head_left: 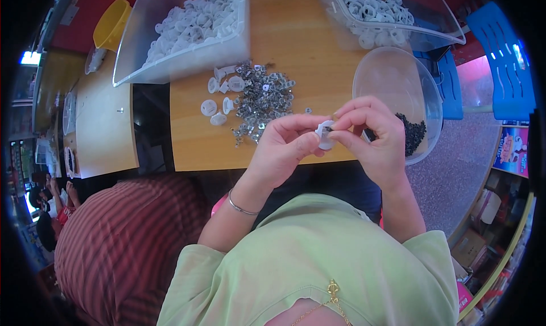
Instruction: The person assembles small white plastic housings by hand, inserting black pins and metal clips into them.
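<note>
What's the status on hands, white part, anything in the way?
Left hand holding white plastic part. Right hand up close, fingers at the part, partly hiding it. Loose metal pieces piled beyond left hand, not between hands.

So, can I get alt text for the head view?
Left hand holds a small white part, right hand touching it, over a wooden table; beyond are piled metal pieces and two clear bins of white parts.
</note>
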`<state>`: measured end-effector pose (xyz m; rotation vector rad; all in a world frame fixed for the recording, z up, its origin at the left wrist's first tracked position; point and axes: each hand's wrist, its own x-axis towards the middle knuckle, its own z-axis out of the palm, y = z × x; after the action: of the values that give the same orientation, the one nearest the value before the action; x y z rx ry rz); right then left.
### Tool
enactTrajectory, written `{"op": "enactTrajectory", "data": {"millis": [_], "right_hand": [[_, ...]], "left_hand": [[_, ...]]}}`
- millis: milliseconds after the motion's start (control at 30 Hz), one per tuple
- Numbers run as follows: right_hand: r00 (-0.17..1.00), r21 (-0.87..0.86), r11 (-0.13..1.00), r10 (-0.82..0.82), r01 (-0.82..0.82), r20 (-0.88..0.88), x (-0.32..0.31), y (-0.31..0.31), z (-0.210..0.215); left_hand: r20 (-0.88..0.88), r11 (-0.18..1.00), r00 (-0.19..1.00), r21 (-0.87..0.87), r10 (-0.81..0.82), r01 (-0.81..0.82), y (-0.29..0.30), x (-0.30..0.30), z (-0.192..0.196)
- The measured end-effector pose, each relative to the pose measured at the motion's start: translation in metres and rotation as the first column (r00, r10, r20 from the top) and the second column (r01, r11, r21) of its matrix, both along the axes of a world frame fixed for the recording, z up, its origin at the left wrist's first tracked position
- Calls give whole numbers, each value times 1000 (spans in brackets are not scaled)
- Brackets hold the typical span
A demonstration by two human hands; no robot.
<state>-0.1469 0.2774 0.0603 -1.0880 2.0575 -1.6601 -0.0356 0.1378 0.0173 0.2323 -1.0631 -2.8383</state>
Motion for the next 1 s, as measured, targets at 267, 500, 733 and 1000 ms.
{"op": "enactTrajectory", "data": {"millis": [267,500,733,1000], "right_hand": [[997,18,1000,-7,9,-83,0,0,0],[999,27,1000,-2,4,-54,-1,2,2],[965,-56,998,45,-31,259,-2,3,-14],[939,-114,993,25,16,344,3,0,-21]], "left_hand": [[-7,987,999,-155,38,-39,1,-2,1],[23,993,999,-116,27,-24,1,-1,6],[76,996,997,-92,23,-16,3,-1,6],[91,999,996,-25,23,-21,3,-2,4]]}}
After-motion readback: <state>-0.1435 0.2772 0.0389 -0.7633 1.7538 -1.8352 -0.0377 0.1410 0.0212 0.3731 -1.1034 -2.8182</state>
